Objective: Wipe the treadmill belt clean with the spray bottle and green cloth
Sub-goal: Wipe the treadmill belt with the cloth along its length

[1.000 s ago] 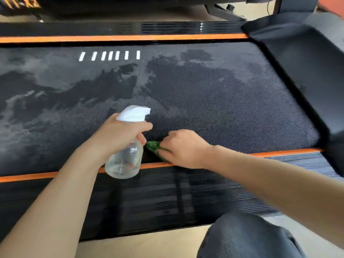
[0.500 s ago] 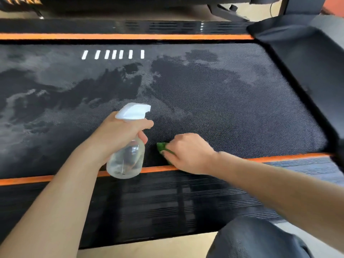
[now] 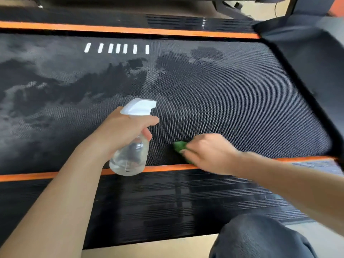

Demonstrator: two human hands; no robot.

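The black textured treadmill belt [image 3: 232,101] fills the view, with pale hazy patches over its left half and a darker area on the right. My left hand [image 3: 121,131] grips a clear spray bottle [image 3: 130,157] with a white trigger head, held above the belt's near edge. My right hand [image 3: 208,151] presses a green cloth [image 3: 179,146] onto the belt beside the near orange stripe; most of the cloth is hidden under the fingers.
Orange stripes [image 3: 46,176] run along both long edges of the belt. A ribbed black side rail [image 3: 167,200] lies nearest to me. The black motor cover [image 3: 312,58] rises at the right. My knee [image 3: 260,239] shows at the bottom right.
My right hand has slid the green cloth to the right along the belt's near edge. The left hand has kept the bottle in about the same place.
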